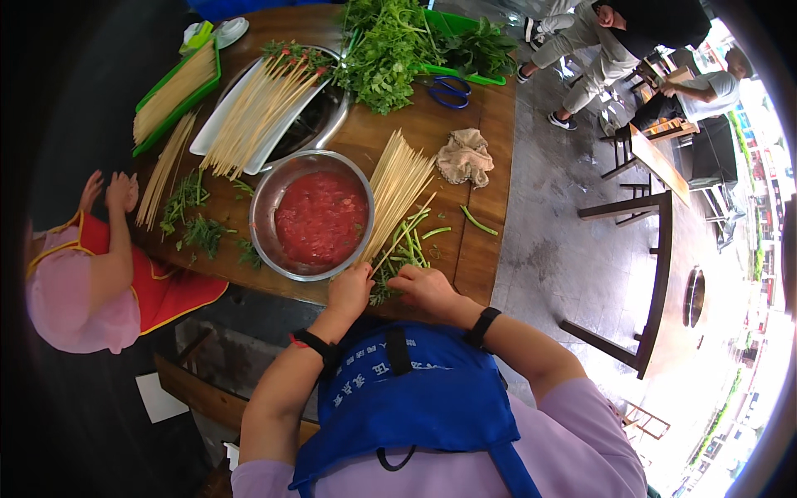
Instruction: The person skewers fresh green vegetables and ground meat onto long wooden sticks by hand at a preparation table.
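My left hand (352, 289) is at the table's near edge, its fingers closed on the near end of a single bamboo skewer (405, 233). Beside it, my right hand (429, 289) has bent fingers at a small pile of leafy green sprigs (381, 289). Whether those fingertips grip a sprig is hidden. Cut green stems (408, 246) lie just beyond both hands. A thick bundle of bamboo skewers (398, 180) rests on the table, close against the right side of a steel bowl (256, 218). Inside the bowl is wet, red sliced meat (320, 218).
A white tray (208, 134) of loaded skewers lies across a steel basin (339, 118). Behind are leafy herbs (386, 56), a green basket (495, 79), blue-handled scissors (449, 92) and a crumpled cloth (466, 159). On the left, a co-worker's hands (118, 192) are near skewers (165, 171).
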`<control>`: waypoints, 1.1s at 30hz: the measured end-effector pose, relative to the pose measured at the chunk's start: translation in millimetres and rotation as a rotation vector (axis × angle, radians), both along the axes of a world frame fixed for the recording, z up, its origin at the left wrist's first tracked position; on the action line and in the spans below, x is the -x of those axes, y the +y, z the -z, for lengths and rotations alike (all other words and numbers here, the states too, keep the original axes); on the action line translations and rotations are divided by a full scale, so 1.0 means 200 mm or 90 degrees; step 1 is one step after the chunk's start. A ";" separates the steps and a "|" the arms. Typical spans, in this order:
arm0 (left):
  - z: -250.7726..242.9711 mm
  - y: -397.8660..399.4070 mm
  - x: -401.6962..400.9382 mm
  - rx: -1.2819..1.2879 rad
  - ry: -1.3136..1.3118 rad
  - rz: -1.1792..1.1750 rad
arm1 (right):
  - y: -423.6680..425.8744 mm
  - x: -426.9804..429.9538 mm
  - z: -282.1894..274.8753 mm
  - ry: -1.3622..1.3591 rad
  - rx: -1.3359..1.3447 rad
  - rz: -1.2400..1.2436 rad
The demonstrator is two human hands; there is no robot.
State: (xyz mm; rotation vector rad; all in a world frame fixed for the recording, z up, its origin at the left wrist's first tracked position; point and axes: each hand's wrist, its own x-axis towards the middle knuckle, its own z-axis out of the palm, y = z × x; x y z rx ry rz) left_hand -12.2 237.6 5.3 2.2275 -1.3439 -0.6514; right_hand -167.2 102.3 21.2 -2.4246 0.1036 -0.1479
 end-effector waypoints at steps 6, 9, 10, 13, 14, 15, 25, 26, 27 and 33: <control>0.04 -0.03 0.03 -0.070 -0.056 -0.089 | 0.03 -0.02 0.03 -0.055 -0.011 0.142; 0.06 -0.01 0.05 -0.095 -0.035 -0.113 | -0.06 0.04 -0.10 -0.027 -0.237 0.331; 0.07 -0.01 0.05 -0.069 -0.044 -0.112 | -0.12 0.05 -0.13 -0.044 -0.234 0.353; -0.01 0.04 0.06 -0.002 -0.036 -0.052 | -0.27 0.04 -0.35 -0.046 -0.422 0.388; -0.07 0.04 0.05 0.022 -0.021 0.002 | -0.30 0.01 -0.41 -0.055 -0.408 0.389; -0.17 0.04 0.02 0.039 -0.028 0.002 | -0.32 -0.04 -0.48 -0.058 -0.454 0.372; -0.99 -0.15 -0.19 0.613 -0.029 -0.043 | -0.12 -0.45 -0.92 -0.088 -0.529 0.185; -0.96 -0.15 -0.20 0.615 -0.034 -0.050 | -0.10 -0.48 -0.94 -0.103 -0.549 0.197; -0.93 -0.14 -0.18 0.598 0.042 -0.065 | -0.06 -0.47 -0.93 -0.114 -0.579 0.226; -0.84 -0.13 -0.14 0.568 0.148 -0.118 | 0.04 -0.51 -0.85 -0.193 -0.781 0.307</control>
